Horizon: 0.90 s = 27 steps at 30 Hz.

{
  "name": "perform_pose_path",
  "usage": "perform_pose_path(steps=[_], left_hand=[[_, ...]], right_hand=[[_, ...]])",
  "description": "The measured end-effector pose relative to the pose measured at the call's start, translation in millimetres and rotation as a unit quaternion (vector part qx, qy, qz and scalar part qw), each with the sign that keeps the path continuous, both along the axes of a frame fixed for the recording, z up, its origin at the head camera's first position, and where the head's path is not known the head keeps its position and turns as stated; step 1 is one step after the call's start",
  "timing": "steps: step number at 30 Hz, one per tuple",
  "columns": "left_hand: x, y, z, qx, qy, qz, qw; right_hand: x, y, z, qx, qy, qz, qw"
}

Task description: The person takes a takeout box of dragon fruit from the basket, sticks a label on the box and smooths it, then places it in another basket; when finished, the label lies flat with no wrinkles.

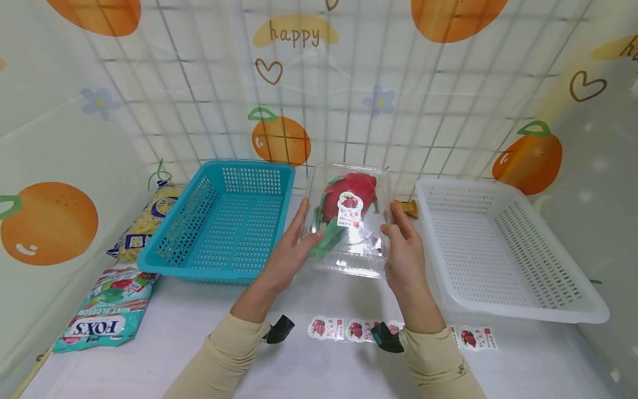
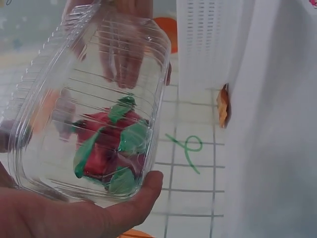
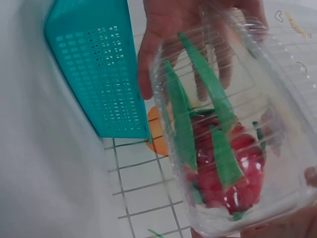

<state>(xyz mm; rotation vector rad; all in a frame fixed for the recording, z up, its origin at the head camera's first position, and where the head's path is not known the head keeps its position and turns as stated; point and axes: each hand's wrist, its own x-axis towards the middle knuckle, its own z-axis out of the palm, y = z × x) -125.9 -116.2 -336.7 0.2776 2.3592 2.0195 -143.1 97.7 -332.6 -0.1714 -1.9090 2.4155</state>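
Observation:
A clear plastic clamshell box (image 1: pixel 366 252), its lid down, is held up above the table between both hands, tilted toward the head camera. Inside lies a red dragon fruit (image 1: pixel 361 191) with green scales, which the left wrist view shows through the ribbed bottom. On the lid sits a white dragon-fruit label sticker (image 1: pixel 350 210). My left hand (image 1: pixel 289 252) grips the box's left side, thumb on the front and fingers around the edge. My right hand (image 1: pixel 406 252) grips the right side, its thumb at the lid's edge and its fingers wrapped behind.
Left stands a teal basket (image 1: pixel 199 272); right, a white basket (image 1: pixel 528 315). A row of label stickers (image 1: pixel 326 328) lies in front, partly behind the right forearm. A yellow noodle-like bag (image 1: pixel 142 224), a Fox's candy bag (image 1: pixel 107 313) and a small orange packet (image 1: pixel 407 208) lie around.

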Motion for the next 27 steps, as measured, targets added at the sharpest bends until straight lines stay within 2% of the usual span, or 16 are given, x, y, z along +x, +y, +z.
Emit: perform_pose_path(steps=[7, 18, 27], left_hand=[[1.6, -1, 2.9, 0.027, 0.001, 0.003, 0.9996], [4.1, -2, 5.3, 0.078, -0.009, 0.022, 0.9967], [5.4, 0, 13.5, 0.155, -0.011, 0.039, 0.9870]], right_hand=[[4.0, -2, 2.4, -0.006, -0.007, 0.000, 1.000], [4.9, -6, 3.5, -0.001, 0.005, 0.030, 1.000], [5.6, -7, 4.9, -0.004, 0.011, 0.082, 0.997]])
